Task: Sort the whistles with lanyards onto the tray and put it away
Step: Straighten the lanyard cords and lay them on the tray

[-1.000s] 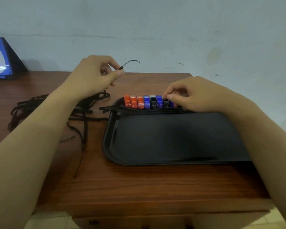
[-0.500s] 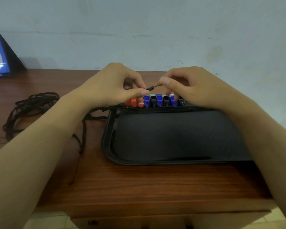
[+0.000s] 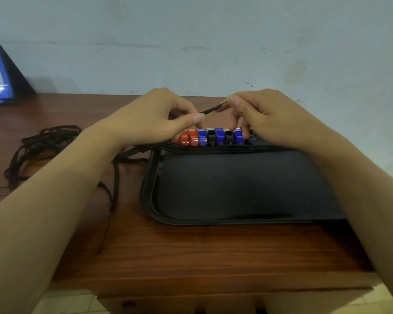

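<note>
A black tray point(image 3: 236, 186) lies on the wooden table. Along its far rim stands a row of whistles point(image 3: 211, 137), orange at the left, then blue and black. Above that row my left hand point(image 3: 152, 116) and my right hand point(image 3: 266, 116) pinch the two ends of a thin black lanyard cord point(image 3: 213, 108) stretched between thumb and finger of each. My right hand hides the right end of the whistle row. Black lanyards run from the whistles over the tray's left rim.
A tangle of loose black lanyards point(image 3: 36, 150) lies on the table left of the tray. A blue and black sign with a white digit point(image 3: 0, 80) stands at the far left against the wall. The table's front edge point(image 3: 202, 284) is near me.
My left hand carried the cord end from up at the left to over the whistle row. My right hand rose from the whistles and took the cord's other end.
</note>
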A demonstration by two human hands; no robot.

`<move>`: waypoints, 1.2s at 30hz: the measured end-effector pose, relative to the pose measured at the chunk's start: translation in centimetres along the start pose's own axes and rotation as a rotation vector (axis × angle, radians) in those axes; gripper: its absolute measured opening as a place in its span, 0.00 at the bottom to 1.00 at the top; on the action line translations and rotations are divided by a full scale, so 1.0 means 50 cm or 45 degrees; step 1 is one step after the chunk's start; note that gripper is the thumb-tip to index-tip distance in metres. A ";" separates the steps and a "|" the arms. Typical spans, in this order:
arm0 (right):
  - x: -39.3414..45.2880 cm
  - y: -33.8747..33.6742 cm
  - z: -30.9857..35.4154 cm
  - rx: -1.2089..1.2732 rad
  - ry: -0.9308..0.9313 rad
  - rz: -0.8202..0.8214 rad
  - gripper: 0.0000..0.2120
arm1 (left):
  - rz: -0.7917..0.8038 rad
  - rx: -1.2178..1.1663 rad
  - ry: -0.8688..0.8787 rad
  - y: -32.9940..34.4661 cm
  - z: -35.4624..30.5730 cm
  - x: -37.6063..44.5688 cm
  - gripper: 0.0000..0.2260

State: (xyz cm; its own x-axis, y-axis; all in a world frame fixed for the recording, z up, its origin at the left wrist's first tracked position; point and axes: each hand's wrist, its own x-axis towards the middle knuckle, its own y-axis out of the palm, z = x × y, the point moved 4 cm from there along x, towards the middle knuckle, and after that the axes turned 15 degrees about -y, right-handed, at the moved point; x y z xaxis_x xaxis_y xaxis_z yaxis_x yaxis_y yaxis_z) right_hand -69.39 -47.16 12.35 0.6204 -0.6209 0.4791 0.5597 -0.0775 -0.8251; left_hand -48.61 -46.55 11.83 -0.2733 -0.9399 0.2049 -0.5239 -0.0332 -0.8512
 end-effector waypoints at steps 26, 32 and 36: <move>-0.007 -0.019 -0.044 0.011 0.294 -0.148 0.10 | -0.096 0.203 -0.289 -0.061 0.131 0.022 0.15; -0.011 -0.023 -0.052 -0.181 0.249 -0.033 0.07 | -0.198 0.241 -0.422 -0.082 0.156 0.024 0.17; -0.010 -0.015 -0.060 -0.248 0.250 0.042 0.08 | -0.118 0.347 -0.547 -0.082 0.183 0.025 0.18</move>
State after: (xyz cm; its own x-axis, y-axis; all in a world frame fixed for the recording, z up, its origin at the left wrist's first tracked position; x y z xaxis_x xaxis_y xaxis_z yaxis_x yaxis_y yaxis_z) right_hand -71.76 -49.11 11.83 0.5076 -0.7632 0.3998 0.4129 -0.1918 -0.8903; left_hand -39.42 -50.69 11.17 0.1505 -0.9817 0.1169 -0.2851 -0.1563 -0.9457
